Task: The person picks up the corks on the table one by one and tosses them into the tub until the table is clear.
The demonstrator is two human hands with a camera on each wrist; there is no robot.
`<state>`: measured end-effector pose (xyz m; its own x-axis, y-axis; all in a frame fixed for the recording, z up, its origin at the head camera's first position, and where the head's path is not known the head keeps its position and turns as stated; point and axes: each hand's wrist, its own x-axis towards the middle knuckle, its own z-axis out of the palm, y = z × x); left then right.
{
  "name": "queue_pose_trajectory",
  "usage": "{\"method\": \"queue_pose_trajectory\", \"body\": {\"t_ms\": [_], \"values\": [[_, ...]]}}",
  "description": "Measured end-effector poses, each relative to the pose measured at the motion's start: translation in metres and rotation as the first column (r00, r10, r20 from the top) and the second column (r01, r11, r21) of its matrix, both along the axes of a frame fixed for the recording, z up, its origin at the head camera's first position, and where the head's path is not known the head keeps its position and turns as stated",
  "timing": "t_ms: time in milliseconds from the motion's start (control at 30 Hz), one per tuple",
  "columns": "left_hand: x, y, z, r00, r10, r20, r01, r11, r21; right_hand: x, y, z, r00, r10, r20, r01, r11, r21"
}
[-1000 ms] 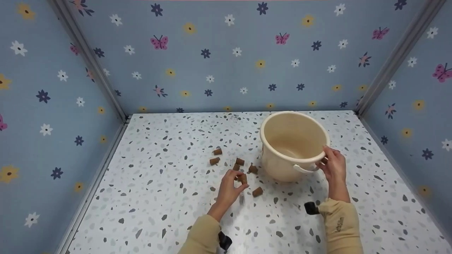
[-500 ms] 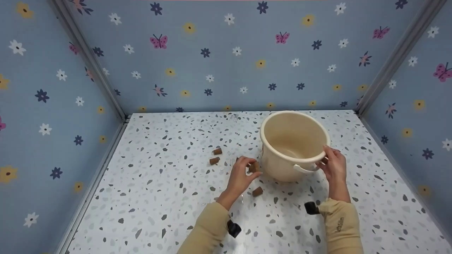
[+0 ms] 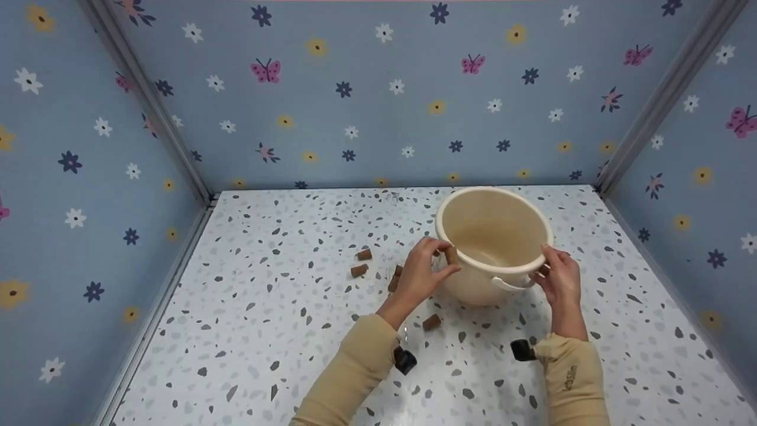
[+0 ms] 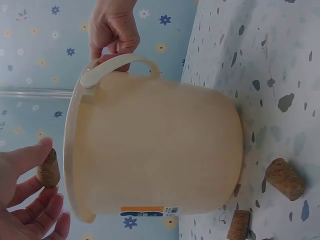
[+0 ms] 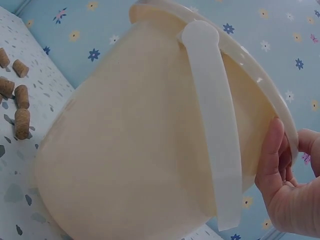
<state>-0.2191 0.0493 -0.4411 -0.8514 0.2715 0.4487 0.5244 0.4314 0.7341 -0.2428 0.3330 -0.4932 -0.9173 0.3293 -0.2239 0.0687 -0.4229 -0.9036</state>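
Note:
A cream plastic bucket [image 3: 473, 281] with a white handle [image 5: 212, 125] stands tilted slightly on the right part of the table. My right hand [image 3: 562, 281] grips its rim at the right, thumb on one side and fingers on the other [image 5: 295, 185]. Between thumb and fingertips my left hand [image 3: 420, 269] pinches a brown cork [image 4: 48, 170], right at the near left rim of the bucket. Other corks lie loose on the table left of the bucket: one cork [image 3: 432, 322] nearest me, another cork [image 3: 364, 254] farther back, and several around them, partly behind my left hand.
The speckled white table [image 3: 284, 331] is enclosed by blue flowered panels [image 3: 366, 106] at the back and both sides. Grey metal strips [image 3: 159, 112] run along the corners. A black camera mount [image 3: 405, 360] sits on each wrist.
My left hand has picked up a cork beside the bucket and moved right and up to the rim with it. My right hand keeps its grip on the rim, and the bucket stays put.

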Motion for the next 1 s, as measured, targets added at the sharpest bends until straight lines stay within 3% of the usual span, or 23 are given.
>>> {"method": "queue_pose_trajectory", "body": {"t_ms": [67, 200, 300, 533, 767, 800, 833, 1000], "values": [[-0.004, 0.004, 0.004, 1.0, 0.008, -0.005, -0.008, 1.0, -0.015, 0.002, -0.004, 0.007, 0.999, -0.03, 0.039, 0.029, 0.999, 0.027], [-0.011, 0.011, 0.012, 0.999, 0.037, 0.006, -0.037, 0.999, -0.028, -0.005, 0.005, -0.007, 1.0, -0.006, 0.001, 0.006, 1.0, -0.003], [-0.015, 0.016, 0.016, 0.997, 0.066, 0.033, -0.065, 0.997, -0.039, -0.016, 0.018, -0.027, 0.999, 0.015, -0.045, -0.015, 1.0, -0.015], [-0.027, 0.024, 0.018, 0.994, 0.099, 0.048, -0.096, 0.994, -0.054, -0.02, 0.021, -0.033, 1.0, -0.02, 0.006, 0.019, 0.998, 0.053], [-0.036, 0.029, 0.014, 0.993, 0.119, 0.009, -0.117, 0.986, -0.122, -0.046, 0.047, -0.075, 0.998, -0.014, 0.059, 0.01, 0.997, 0.071], [-0.037, 0.03, 0.013, 0.992, 0.127, 0.002, -0.125, 0.983, -0.132, -0.038, 0.038, -0.06, 0.997, -0.018, 0.076, 0.013, 0.998, 0.066], [-0.038, 0.031, 0.013, 0.991, 0.134, -0.002, -0.133, 0.982, -0.137, -0.04, 0.042, -0.064, 0.999, -0.001, 0.042, 0.001, 1.0, 0.017], [-0.042, 0.036, 0.014, 0.983, 0.186, 0.002, -0.183, 0.965, -0.188, 0.012, -0.015, 0.024, 0.998, -0.019, 0.059, 0.021, 0.999, -0.027]]}}
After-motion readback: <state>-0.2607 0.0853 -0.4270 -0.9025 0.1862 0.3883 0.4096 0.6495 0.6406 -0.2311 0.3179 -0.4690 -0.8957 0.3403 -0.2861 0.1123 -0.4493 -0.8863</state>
